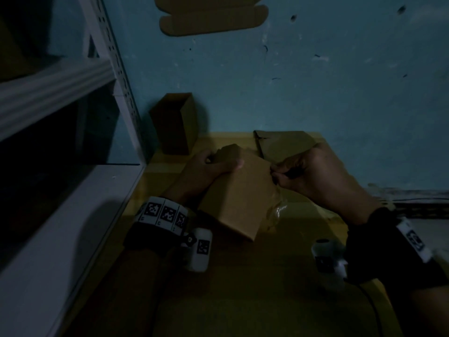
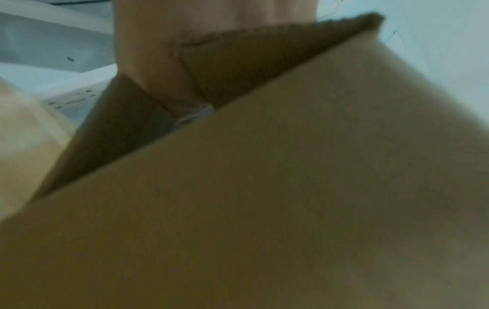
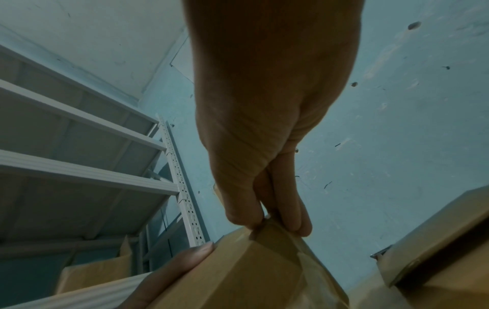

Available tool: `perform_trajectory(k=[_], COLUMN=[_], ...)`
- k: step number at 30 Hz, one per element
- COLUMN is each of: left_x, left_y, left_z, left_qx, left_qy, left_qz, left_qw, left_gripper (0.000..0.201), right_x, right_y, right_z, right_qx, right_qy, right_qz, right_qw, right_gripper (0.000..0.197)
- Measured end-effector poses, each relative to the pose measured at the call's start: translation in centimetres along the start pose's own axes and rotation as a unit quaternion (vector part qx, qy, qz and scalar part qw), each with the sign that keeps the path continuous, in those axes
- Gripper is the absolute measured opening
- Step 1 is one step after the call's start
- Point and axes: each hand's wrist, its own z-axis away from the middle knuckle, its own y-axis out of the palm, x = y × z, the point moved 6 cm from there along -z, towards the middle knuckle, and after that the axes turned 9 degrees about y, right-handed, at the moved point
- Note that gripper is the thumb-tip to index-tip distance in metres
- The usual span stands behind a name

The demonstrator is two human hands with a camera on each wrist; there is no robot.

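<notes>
Cardboard box blurred, filling left wrist view; clear tape faint.

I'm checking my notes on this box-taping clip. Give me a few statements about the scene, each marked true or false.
1. The left hand grips the small cardboard box. True.
2. The right hand hangs idle, holding nothing. False: it pinches a strip of tape at the box's edge.
3. An open box stands upright by the blue wall. True.
4. The metal shelf rack is on the person's right. False: it stands on the left.
</notes>
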Motion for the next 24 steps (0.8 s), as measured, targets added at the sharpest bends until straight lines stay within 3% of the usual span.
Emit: perform_trajectory(k=[3,7,13,15,18,21,24], left_x=[0.1,0.0,0.0,-0.2,-0.2,-0.4,-0.3], left_y=[0.0,-0.1,-0.1,0.1,0.2,0.0,-0.1], left_z=[0.0,0.0,0.0,0.2,0.3,0.5,0.5], left_qx=[-0.001,-0.003,0.004,0.015,0.017,0.019,0.019], left_qy=[-0.003,0.002,0.007,0.012,-0.001,-0.004,-0.013], left_qz=[-0.004,-0.003,-0.01,-0.024,-0.026,-0.022,-0.024], left_qw=[1.0,1.0,1.0,1.0,1.0,1.0,0.999], left_gripper=[0.081,0.084,0.084,0.071,0.051,0.047,0.052], right_x=[-0.3,-0.1,0.1,0.3,-0.5,-1.2,-0.8], right_y=[0.3,0.5,1.0,0.8,-0.1,-0.5,-0.3], right_z=[-0.2,-0.1,-0.2,-0.1,-0.1,0.2,0.3], right_qx=[0.003,-0.001,-0.003,-0.019,-0.046,-0.034,-0.002], right_qy=[0.009,0.006,0.004,0.004,0.057,0.121,0.135], right_qz=[0.009,0.023,0.086,0.097,0.029,-0.085,-0.118], right_qw=[1.0,1.0,0.996,0.995,0.997,0.988,0.984], right_gripper=[0.039,0.012,0.019,0.018,0.013,0.007,0.027])
